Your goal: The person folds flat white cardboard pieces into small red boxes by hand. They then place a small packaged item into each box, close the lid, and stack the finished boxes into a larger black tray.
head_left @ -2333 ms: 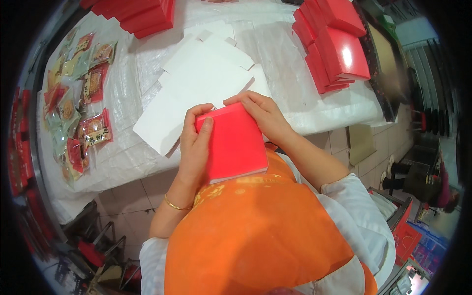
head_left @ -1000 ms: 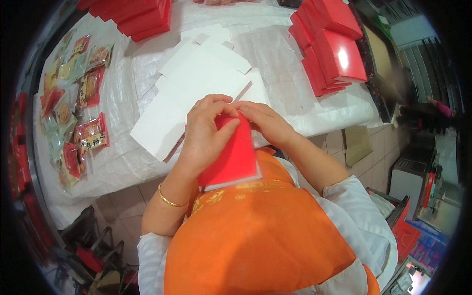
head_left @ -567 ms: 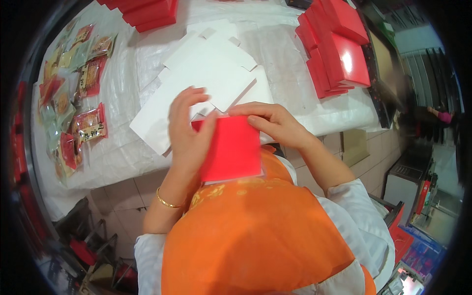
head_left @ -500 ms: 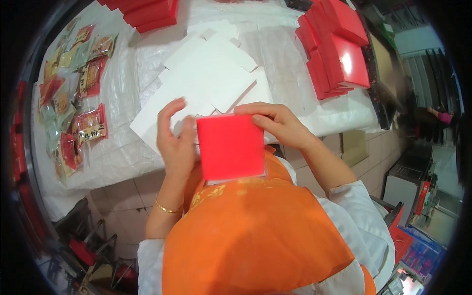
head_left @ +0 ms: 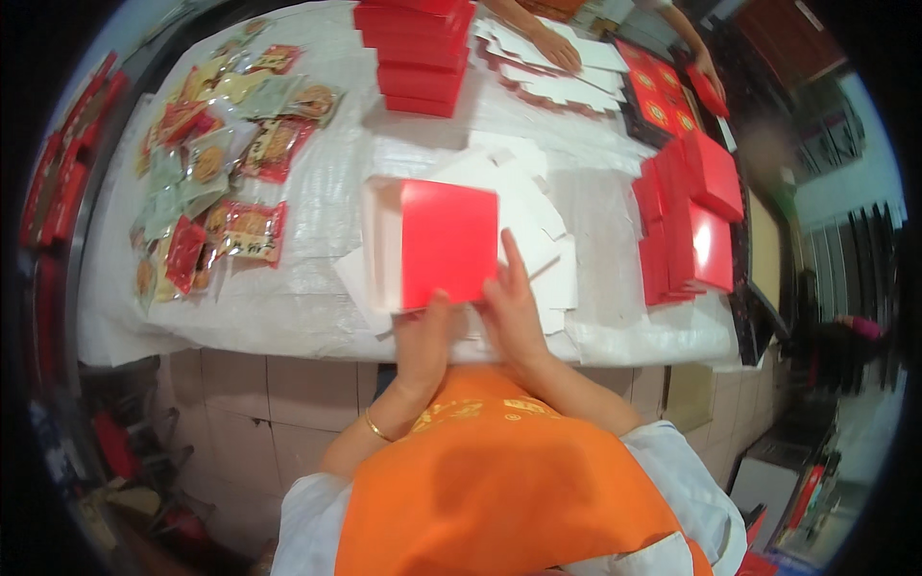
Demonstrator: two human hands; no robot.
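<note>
Over the near part of the table I hold a square red box (head_left: 448,245). Its white, tray-like side (head_left: 384,247) juts out on the left of the red face. My left hand (head_left: 423,341) grips the lower edge, thumb on the red face, the other fingers hidden beneath. At the lower right corner is my right hand (head_left: 514,322), its thumb against the edge and one finger pointing up along the right side. Flat white card blanks (head_left: 514,178) lie stacked behind and under the box.
Wrapped pastries (head_left: 245,230) lie at left. A tall stack of red boxes (head_left: 418,67) stands behind; another red pile (head_left: 696,216) is at right. A co-worker's hand (head_left: 557,46) rests on more white blanks (head_left: 567,82), near a dark tray (head_left: 663,91) of red packages.
The view has shifted, showing more of the far table. The box has moved from above my apron to over the table, exposing its white side. Both hands now hold its lower part.
</note>
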